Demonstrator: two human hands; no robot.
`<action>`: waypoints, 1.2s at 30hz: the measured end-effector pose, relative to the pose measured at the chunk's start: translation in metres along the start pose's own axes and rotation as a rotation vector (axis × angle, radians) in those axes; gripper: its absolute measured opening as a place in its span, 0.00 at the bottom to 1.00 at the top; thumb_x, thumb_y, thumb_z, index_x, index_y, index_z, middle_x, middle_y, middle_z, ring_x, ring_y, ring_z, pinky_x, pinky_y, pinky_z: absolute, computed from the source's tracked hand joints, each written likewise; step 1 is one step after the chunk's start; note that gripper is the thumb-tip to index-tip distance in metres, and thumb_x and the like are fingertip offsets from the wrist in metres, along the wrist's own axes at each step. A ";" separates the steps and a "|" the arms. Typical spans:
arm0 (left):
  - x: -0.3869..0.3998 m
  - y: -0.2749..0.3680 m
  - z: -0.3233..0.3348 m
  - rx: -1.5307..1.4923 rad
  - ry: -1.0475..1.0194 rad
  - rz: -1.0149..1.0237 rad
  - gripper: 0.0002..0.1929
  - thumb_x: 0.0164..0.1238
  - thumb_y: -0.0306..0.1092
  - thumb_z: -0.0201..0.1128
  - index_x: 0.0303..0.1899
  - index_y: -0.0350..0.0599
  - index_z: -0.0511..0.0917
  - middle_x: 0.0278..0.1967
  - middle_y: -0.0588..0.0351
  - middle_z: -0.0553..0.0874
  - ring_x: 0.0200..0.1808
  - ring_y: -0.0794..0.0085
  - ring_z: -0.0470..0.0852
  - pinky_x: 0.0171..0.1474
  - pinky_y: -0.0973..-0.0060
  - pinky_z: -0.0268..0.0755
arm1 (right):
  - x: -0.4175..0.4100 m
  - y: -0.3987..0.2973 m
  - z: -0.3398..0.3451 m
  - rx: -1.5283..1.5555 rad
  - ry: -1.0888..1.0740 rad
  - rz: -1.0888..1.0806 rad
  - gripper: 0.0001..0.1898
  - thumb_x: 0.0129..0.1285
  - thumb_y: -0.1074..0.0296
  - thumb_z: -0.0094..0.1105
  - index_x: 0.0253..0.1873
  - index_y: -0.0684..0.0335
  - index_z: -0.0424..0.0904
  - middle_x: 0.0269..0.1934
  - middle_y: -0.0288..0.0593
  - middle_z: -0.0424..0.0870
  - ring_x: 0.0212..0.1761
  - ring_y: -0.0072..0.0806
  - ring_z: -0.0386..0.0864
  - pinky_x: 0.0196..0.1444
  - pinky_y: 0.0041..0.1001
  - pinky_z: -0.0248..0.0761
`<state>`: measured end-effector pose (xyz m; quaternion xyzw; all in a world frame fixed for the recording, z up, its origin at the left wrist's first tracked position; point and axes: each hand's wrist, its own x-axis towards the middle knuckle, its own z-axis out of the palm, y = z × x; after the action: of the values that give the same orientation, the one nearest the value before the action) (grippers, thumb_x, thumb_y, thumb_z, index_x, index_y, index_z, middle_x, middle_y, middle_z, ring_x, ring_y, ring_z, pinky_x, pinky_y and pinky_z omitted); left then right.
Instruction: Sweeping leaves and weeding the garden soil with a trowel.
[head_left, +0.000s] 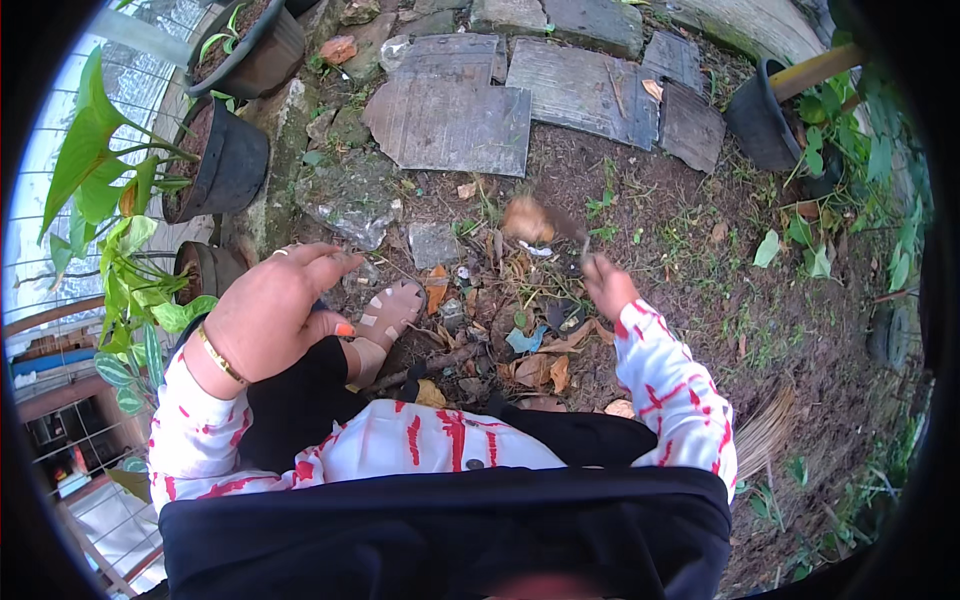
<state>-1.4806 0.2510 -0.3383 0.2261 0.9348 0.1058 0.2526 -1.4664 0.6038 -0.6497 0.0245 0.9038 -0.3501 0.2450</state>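
My right hand (609, 285) grips the slim handle of a hand tool with a dark, rusty-looking blade (568, 223). Motion blur hides the blade's exact kind. Its far end meets a blurred orange-brown lump (527, 219), a stone or a dry leaf, low over the soil. Over my bent knee hangs my left hand (259, 319), thumb and fingers apart and nothing seen in it. Between the hands lies a litter heap of pulled weeds (536, 289), dry leaves (532, 370) and a blue scrap (526, 340). My sandalled foot (390, 315) is beside this heap.
Worn flat slabs (457, 112) lie ahead, with rough stones (352, 195) to their left. Potted plants (225, 165) line the wire-mesh fence at left. Another dark pot (761, 120) stands far right. A broom's bristles (765, 435) rest on the soil near my right elbow.
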 end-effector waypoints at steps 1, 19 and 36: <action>-0.003 -0.002 -0.001 -0.002 -0.010 0.002 0.29 0.46 0.31 0.66 0.53 0.38 0.69 0.48 0.39 0.75 0.51 0.47 0.72 0.52 0.64 0.67 | -0.018 0.003 -0.005 -0.189 -0.052 -0.106 0.19 0.62 0.67 0.50 0.57 0.63 0.64 0.41 0.61 0.77 0.44 0.49 0.77 0.48 0.34 0.71; -0.024 -0.009 -0.003 0.095 -0.047 -0.019 0.30 0.44 0.33 0.66 0.53 0.39 0.69 0.49 0.42 0.75 0.48 0.50 0.75 0.50 0.64 0.68 | 0.040 -0.066 -0.002 -0.407 -0.200 -0.339 0.23 0.64 0.60 0.46 0.63 0.52 0.59 0.32 0.56 0.79 0.33 0.48 0.78 0.39 0.40 0.71; -0.011 -0.006 0.000 0.152 -0.158 0.012 0.29 0.45 0.30 0.64 0.54 0.41 0.68 0.48 0.42 0.75 0.45 0.52 0.76 0.47 0.64 0.69 | 0.012 -0.113 -0.027 -0.476 -0.335 -0.247 0.21 0.65 0.66 0.43 0.64 0.49 0.60 0.48 0.51 0.76 0.49 0.40 0.76 0.55 0.34 0.67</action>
<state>-1.4742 0.2403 -0.3358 0.2580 0.9159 0.0178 0.3071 -1.5126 0.5347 -0.5675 -0.2014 0.9035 -0.1549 0.3450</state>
